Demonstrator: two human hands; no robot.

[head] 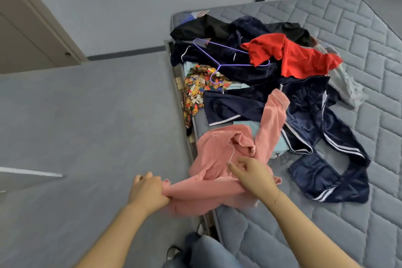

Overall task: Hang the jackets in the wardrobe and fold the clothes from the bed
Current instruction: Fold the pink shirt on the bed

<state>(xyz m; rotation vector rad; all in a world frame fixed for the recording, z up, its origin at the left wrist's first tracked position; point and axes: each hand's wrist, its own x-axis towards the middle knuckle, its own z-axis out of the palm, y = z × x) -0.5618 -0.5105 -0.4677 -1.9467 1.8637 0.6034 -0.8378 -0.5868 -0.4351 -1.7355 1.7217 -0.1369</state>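
Observation:
A pink garment [219, 150] lies at the near edge of the bed [359, 35], one sleeve stretching up toward the pile. My left hand [148, 191] grips its lower corner, pulled out past the mattress edge. My right hand [254, 174] holds the pink cloth from above, thumb and fingers partly spread. Behind lie navy track clothes with white stripes [309, 115], a red top [300, 59], a black jacket [204, 28], a patterned colourful garment [198, 91] and a purple hanger [219, 65].
Grey floor [87, 126] stretches to the left of the bed. A beige wardrobe door [26, 35] stands at the upper left. A grey cloth [345, 87] lies right of the pile. The quilted mattress is bare at the right and near side.

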